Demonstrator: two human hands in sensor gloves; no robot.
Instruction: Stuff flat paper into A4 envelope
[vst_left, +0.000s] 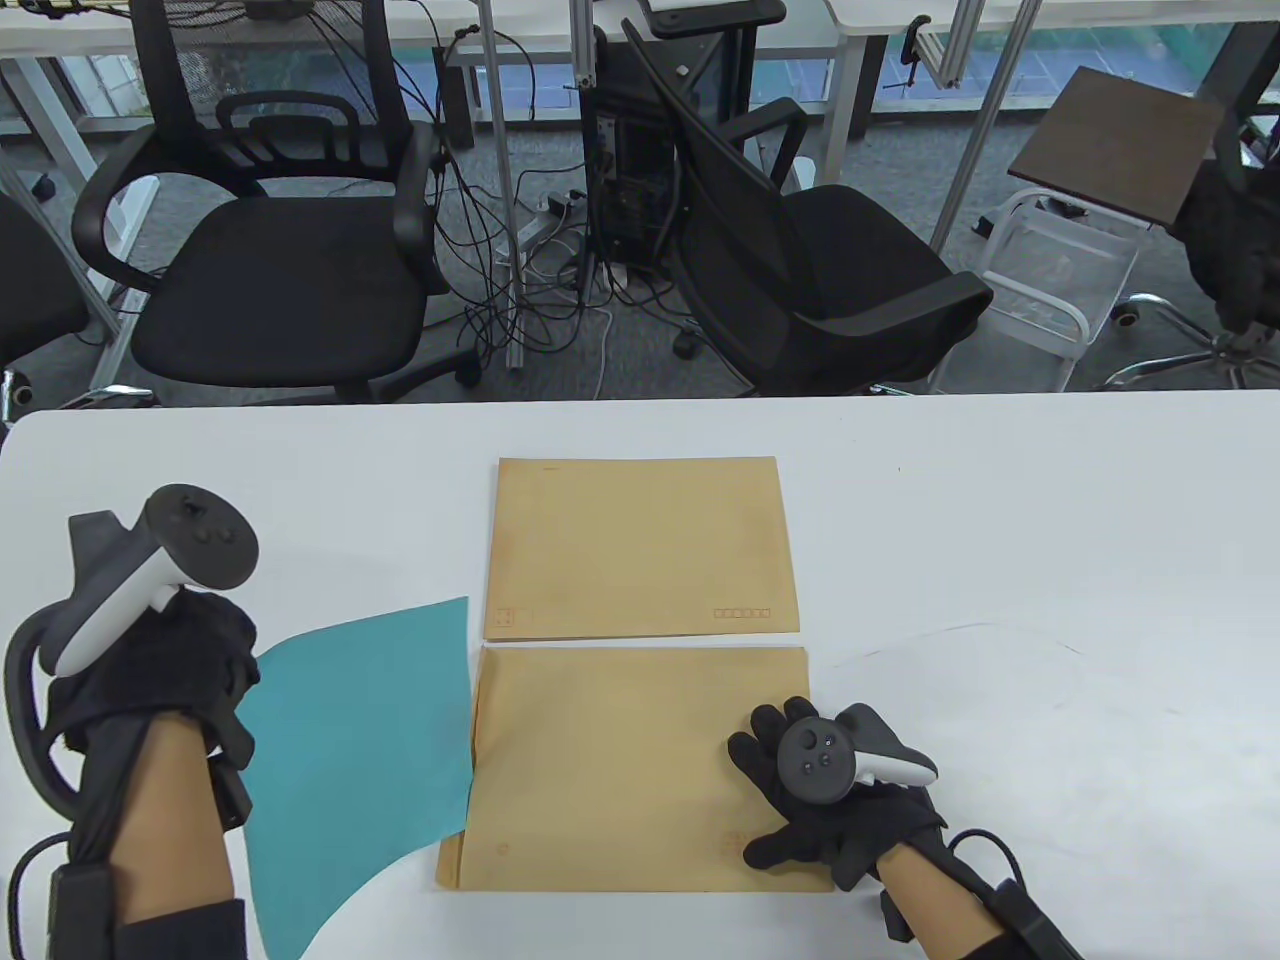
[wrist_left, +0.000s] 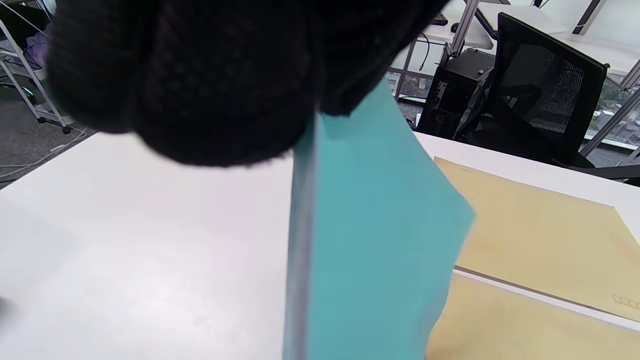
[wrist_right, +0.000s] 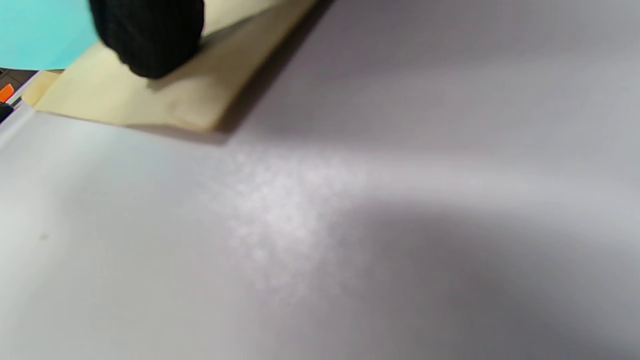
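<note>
Your left hand (vst_left: 150, 680) grips the teal paper (vst_left: 360, 760) (not inserted yet); right hand (vst_left: 835, 800) presses the near envelope (vst_left: 620, 770) flat, fingers spread.

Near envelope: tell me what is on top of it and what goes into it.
The right hand rests on the near envelope by its right end. The teal paper, held by the left hand, meets its left edge; whether it has gone inside cannot be seen.
</note>
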